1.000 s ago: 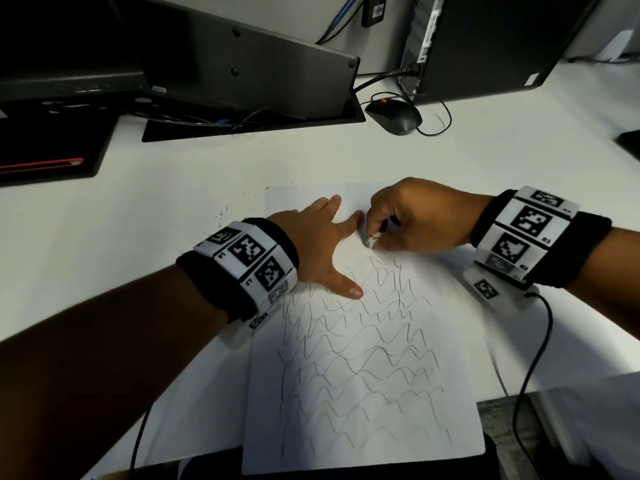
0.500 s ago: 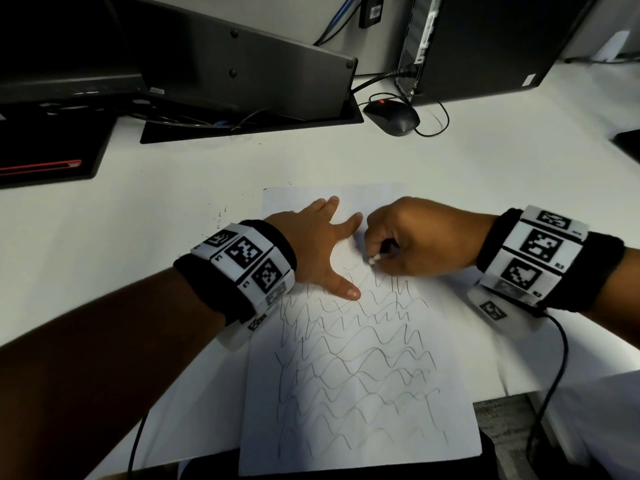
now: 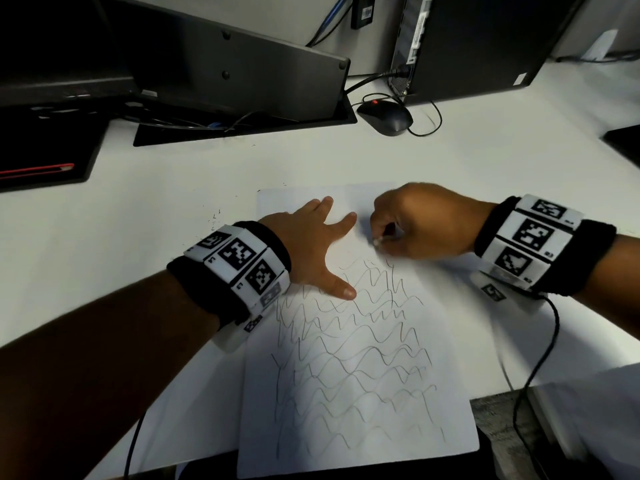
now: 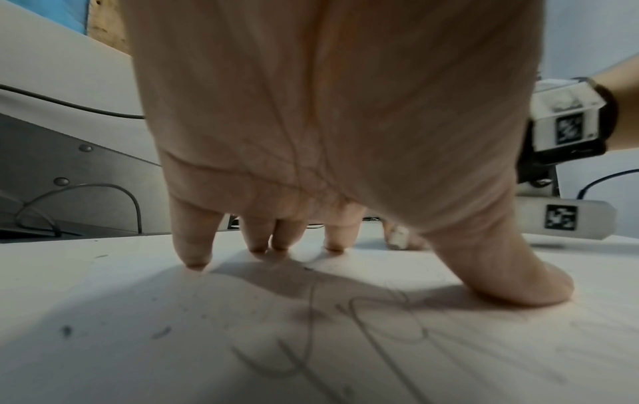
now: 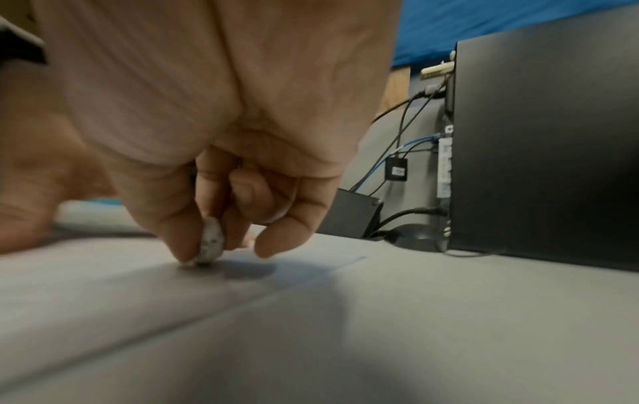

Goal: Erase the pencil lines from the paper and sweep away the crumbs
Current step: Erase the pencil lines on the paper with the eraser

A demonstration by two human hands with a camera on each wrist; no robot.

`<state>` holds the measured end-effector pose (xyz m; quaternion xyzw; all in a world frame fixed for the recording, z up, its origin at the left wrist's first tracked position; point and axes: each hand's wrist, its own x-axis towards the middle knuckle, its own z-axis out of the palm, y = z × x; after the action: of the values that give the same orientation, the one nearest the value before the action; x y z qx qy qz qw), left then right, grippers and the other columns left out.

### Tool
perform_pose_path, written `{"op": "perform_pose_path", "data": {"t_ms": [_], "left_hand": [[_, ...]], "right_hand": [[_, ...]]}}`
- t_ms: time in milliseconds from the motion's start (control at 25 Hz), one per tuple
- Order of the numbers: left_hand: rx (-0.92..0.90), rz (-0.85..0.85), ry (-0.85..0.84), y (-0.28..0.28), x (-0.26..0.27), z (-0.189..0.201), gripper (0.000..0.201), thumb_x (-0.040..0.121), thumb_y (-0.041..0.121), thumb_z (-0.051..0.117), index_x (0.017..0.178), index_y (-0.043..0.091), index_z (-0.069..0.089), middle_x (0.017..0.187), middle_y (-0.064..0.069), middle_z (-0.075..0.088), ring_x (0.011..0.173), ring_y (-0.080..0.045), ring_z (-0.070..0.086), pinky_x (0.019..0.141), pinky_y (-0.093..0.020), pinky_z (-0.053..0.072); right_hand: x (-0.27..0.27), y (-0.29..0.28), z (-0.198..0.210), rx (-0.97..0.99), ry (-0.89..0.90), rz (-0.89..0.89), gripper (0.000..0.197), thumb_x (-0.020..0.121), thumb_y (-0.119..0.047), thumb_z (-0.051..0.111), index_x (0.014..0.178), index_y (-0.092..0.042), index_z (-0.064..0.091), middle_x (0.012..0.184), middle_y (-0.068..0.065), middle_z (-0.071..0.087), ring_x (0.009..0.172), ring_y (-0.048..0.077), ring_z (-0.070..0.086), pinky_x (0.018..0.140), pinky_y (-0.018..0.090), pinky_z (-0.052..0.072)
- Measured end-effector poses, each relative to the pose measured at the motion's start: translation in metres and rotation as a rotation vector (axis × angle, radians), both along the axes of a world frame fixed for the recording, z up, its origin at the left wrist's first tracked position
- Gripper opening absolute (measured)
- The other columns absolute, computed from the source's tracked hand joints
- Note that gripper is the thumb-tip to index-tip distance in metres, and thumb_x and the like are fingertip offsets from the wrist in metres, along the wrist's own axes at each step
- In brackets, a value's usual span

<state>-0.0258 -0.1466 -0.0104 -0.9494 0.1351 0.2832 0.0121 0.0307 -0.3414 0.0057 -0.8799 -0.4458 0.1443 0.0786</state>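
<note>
A white sheet of paper (image 3: 446, 382) lies on the desk, covered in wavy pencil lines (image 3: 349, 362) from its middle down; the top strip is blank. My left hand (image 3: 317, 244) lies spread flat on the upper left of the sheet, fingertips (image 4: 195, 261) and thumb pressing down. My right hand (image 3: 412, 225) pinches a small grey-white eraser (image 5: 211, 244) between thumb and fingers, its tip touching the paper near the top of the lines. The eraser (image 3: 378, 241) shows as a small white tip in the head view. Small dark crumbs (image 4: 162, 332) lie on the paper by my left hand.
A black mouse (image 3: 386, 116) with its cord sits beyond the paper. A tilted monitor back (image 3: 242, 67) stands at the back left, a black computer tower (image 3: 485, 39) at the back right. Dark specks (image 3: 214, 220) dot the desk left of the sheet. The desk edge is near my body.
My right hand with the eraser slid down the sheet toward the lines, then back up and slightly right. My left hand has stayed pressed on the paper.
</note>
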Motion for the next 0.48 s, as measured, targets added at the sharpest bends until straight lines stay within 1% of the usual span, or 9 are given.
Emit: {"op": "perform_pose_path", "data": {"t_ms": [40, 80, 120, 200, 240, 280, 360, 400, 480], "left_hand": [[0.003, -0.002, 0.0, 0.0005, 0.0, -0.0002, 0.12, 0.07, 0.083, 0.057, 0.156, 0.035, -0.013, 0.164, -0.005, -0.021, 0.152, -0.02, -0.012, 0.118, -0.054, 0.025], [0.006, -0.004, 0.001, 0.0009, 0.0, 0.0, 0.119, 0.071, 0.083, 0.056, 0.156, 0.035, -0.013, 0.164, -0.005, -0.02, 0.152, -0.02, -0.012, 0.118, -0.053, 0.025], [0.007, -0.003, 0.001, 0.0009, 0.0005, -0.0001, 0.119, 0.071, 0.083, 0.056, 0.156, 0.035, -0.013, 0.164, -0.005, -0.021, 0.152, -0.02, -0.012, 0.118, -0.053, 0.025], [-0.002, 0.001, 0.003, 0.0002, 0.0011, -0.0002, 0.119, 0.071, 0.083, 0.056, 0.156, 0.035, -0.013, 0.164, -0.005, -0.021, 0.152, -0.02, -0.013, 0.118, -0.054, 0.024], [-0.004, 0.002, 0.005, 0.0002, 0.0005, 0.0, 0.119, 0.071, 0.083, 0.056, 0.156, 0.035, -0.013, 0.164, -0.005, -0.021, 0.152, -0.02, -0.014, 0.118, -0.054, 0.024], [-0.002, 0.001, 0.004, 0.0008, 0.0001, 0.0003, 0.119, 0.071, 0.083, 0.056, 0.156, 0.035, -0.013, 0.164, -0.005, -0.021, 0.152, -0.019, -0.014, 0.118, -0.054, 0.025], [0.005, 0.0, 0.007, 0.0016, -0.0007, 0.0005, 0.119, 0.071, 0.083, 0.056, 0.155, 0.036, -0.013, 0.164, -0.004, -0.021, 0.152, -0.019, -0.013, 0.118, -0.053, 0.025], [0.007, -0.003, 0.008, 0.0014, -0.0001, 0.0003, 0.119, 0.071, 0.083, 0.056, 0.155, 0.036, -0.014, 0.164, -0.004, -0.021, 0.152, -0.02, -0.013, 0.118, -0.053, 0.025], [0.007, -0.005, 0.009, 0.0011, 0.0008, -0.0001, 0.119, 0.071, 0.083, 0.055, 0.155, 0.035, -0.014, 0.164, -0.005, -0.022, 0.152, -0.019, -0.014, 0.118, -0.053, 0.025]], "right_hand": [[-0.0035, 0.0007, 0.0, -0.019, 0.039, 0.043, 0.007, 0.081, -0.024, 0.068, 0.085, -0.029, 0.071, 0.073, -0.021, 0.051, 0.065, -0.007, 0.048, 0.06, 0.013, 0.031], [-0.0053, 0.0011, 0.0003, -0.03, 0.072, 0.063, 0.007, 0.081, -0.024, 0.068, 0.085, -0.029, 0.072, 0.073, -0.021, 0.051, 0.066, -0.007, 0.048, 0.06, 0.013, 0.032], [-0.0043, 0.0004, 0.0013, -0.03, 0.068, 0.049, 0.008, 0.081, -0.025, 0.069, 0.086, -0.029, 0.072, 0.075, -0.02, 0.053, 0.067, -0.006, 0.049, 0.062, 0.015, 0.033], [0.0007, -0.0032, 0.0026, -0.009, -0.012, -0.031, 0.01, 0.081, -0.025, 0.068, 0.089, -0.028, 0.072, 0.08, -0.018, 0.054, 0.071, 0.001, 0.05, 0.066, 0.021, 0.033], [0.0012, -0.0042, 0.0018, -0.01, -0.031, -0.038, 0.01, 0.081, -0.025, 0.067, 0.088, -0.027, 0.072, 0.08, -0.017, 0.054, 0.071, 0.003, 0.05, 0.066, 0.022, 0.033], [-0.0001, -0.0042, 0.0006, -0.015, -0.004, -0.013, 0.009, 0.081, -0.025, 0.067, 0.087, -0.027, 0.072, 0.078, -0.017, 0.053, 0.069, 0.002, 0.05, 0.065, 0.021, 0.034], [-0.0054, -0.003, 0.0005, -0.031, 0.093, 0.045, 0.007, 0.08, -0.024, 0.069, 0.086, -0.027, 0.072, 0.076, -0.018, 0.055, 0.067, -0.003, 0.051, 0.062, 0.017, 0.034], [-0.0048, -0.004, 0.0007, -0.028, 0.087, 0.035, 0.008, 0.08, -0.024, 0.069, 0.087, -0.028, 0.073, 0.077, -0.018, 0.057, 0.068, -0.003, 0.051, 0.062, 0.017, 0.034], [0.0005, -0.0079, 0.001, 0.011, -0.015, -0.038, 0.009, 0.08, -0.025, 0.067, 0.087, -0.028, 0.073, 0.08, -0.017, 0.057, 0.071, 0.002, 0.051, 0.063, 0.02, 0.034]]}}
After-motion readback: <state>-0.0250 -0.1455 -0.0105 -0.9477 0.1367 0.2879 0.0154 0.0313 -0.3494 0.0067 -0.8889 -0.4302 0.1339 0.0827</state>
